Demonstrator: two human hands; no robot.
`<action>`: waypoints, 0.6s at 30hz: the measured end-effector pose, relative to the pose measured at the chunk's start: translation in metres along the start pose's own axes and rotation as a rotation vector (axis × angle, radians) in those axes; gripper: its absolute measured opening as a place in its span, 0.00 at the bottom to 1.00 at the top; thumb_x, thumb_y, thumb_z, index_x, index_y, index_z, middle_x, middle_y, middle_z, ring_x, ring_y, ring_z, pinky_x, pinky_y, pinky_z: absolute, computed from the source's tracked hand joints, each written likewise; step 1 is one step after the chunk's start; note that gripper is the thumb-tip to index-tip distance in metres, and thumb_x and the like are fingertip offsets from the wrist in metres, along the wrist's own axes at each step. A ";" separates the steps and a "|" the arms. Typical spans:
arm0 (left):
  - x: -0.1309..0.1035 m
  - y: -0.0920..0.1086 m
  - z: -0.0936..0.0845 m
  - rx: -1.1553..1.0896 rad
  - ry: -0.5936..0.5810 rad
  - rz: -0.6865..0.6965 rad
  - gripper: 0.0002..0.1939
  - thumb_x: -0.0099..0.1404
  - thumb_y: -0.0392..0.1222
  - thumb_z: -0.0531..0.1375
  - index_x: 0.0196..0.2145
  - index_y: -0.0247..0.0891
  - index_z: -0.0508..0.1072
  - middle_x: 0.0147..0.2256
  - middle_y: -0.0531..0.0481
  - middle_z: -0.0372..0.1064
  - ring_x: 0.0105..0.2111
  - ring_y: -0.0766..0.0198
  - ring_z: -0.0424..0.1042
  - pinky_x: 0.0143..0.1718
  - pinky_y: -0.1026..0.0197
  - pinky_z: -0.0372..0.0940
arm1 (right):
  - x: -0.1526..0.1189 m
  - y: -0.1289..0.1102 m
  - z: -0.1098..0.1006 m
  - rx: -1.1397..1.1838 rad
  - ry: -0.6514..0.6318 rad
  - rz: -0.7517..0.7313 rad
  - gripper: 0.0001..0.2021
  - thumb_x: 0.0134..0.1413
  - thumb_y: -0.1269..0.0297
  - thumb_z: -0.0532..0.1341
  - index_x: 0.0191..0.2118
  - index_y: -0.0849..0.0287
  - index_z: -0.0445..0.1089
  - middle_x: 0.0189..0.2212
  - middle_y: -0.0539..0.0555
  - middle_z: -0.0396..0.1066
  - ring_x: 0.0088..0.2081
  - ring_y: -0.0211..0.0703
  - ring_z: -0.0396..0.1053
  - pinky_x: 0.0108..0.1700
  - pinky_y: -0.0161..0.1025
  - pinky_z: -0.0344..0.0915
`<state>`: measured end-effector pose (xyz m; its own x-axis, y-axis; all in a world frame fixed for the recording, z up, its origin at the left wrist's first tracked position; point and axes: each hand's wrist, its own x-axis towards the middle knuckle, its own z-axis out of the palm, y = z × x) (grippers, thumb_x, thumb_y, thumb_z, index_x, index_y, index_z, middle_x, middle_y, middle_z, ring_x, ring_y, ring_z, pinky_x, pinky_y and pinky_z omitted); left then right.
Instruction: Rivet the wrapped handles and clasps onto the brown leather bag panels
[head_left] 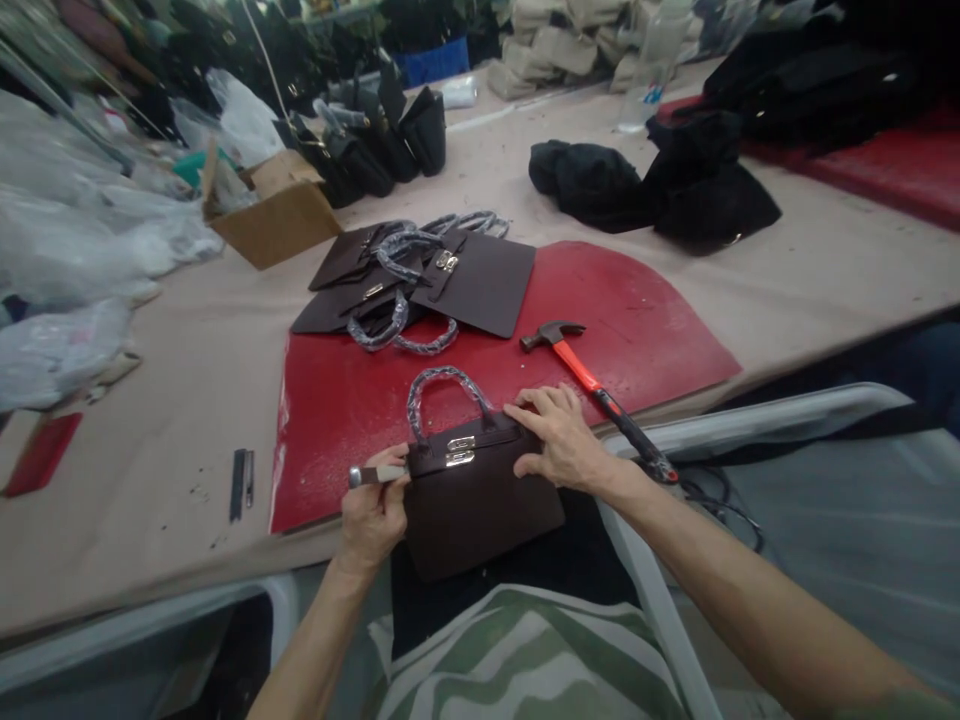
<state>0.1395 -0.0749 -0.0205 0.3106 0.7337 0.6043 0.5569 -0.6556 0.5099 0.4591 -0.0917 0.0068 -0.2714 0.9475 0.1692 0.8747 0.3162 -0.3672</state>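
A dark brown handbag (pixel 480 520) lies at the table's front edge, its silver clasp (pixel 460 451) facing up and its plastic-wrapped handle (pixel 448 378) pointing away from me. My right hand (pixel 559 440) grips the bag's upper right corner, thumb on the front panel. At the upper left corner, my left hand (pixel 375 515) is closed round a short pale-handled tool (pixel 379 474) with a shiny metal cap. The tool's other end is hidden against the bag, so its kind cannot be told. To the right, a claw hammer (pixel 577 365) with an orange and black handle rests on the red board (pixel 337 420).
More brown handbag pieces (pixel 487 280) with wrapped handles are piled on the board's far side. Behind them stand a cardboard box (pixel 277 220) and several black bags (pixel 375 140). Black cloth-like pieces (pixel 645 190) lie at right, near a plastic bottle (pixel 652 70). Grey bins (pixel 840 530) flank me.
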 end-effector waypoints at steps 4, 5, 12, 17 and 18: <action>0.003 0.002 -0.001 -0.006 -0.016 -0.003 0.05 0.69 0.35 0.56 0.41 0.38 0.71 0.45 0.44 0.76 0.47 0.57 0.77 0.49 0.51 0.73 | 0.001 0.002 0.001 0.021 -0.001 -0.007 0.39 0.40 0.49 0.76 0.60 0.53 0.69 0.57 0.59 0.65 0.57 0.58 0.58 0.65 0.61 0.47; 0.003 0.003 0.000 -0.012 -0.020 -0.015 0.05 0.69 0.35 0.56 0.41 0.38 0.71 0.45 0.43 0.76 0.47 0.56 0.77 0.49 0.51 0.73 | 0.001 0.001 0.001 0.027 0.002 -0.006 0.38 0.41 0.49 0.75 0.60 0.52 0.69 0.57 0.59 0.66 0.57 0.58 0.59 0.65 0.61 0.47; 0.002 0.007 -0.004 -0.121 0.033 -0.264 0.05 0.69 0.39 0.59 0.41 0.37 0.73 0.44 0.44 0.77 0.46 0.55 0.78 0.51 0.49 0.73 | 0.001 -0.003 0.002 0.049 0.035 0.066 0.37 0.39 0.54 0.77 0.58 0.52 0.71 0.57 0.59 0.66 0.57 0.58 0.60 0.65 0.63 0.47; 0.024 0.034 0.006 -0.370 0.195 -0.414 0.07 0.70 0.42 0.60 0.41 0.36 0.74 0.44 0.44 0.77 0.44 0.55 0.79 0.50 0.49 0.74 | 0.001 -0.004 0.006 0.037 0.062 0.082 0.37 0.37 0.55 0.78 0.57 0.52 0.72 0.57 0.60 0.65 0.57 0.59 0.60 0.65 0.64 0.49; 0.031 0.042 0.012 -0.408 0.185 -0.398 0.06 0.69 0.42 0.60 0.40 0.36 0.74 0.44 0.44 0.77 0.45 0.55 0.79 0.50 0.49 0.74 | 0.001 -0.004 0.006 0.037 0.064 0.084 0.37 0.37 0.55 0.78 0.57 0.52 0.71 0.57 0.60 0.65 0.57 0.59 0.59 0.64 0.64 0.49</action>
<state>0.1818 -0.0774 0.0119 -0.0204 0.9178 0.3966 0.2508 -0.3793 0.8906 0.4524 -0.0919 0.0027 -0.1708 0.9659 0.1944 0.8774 0.2389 -0.4161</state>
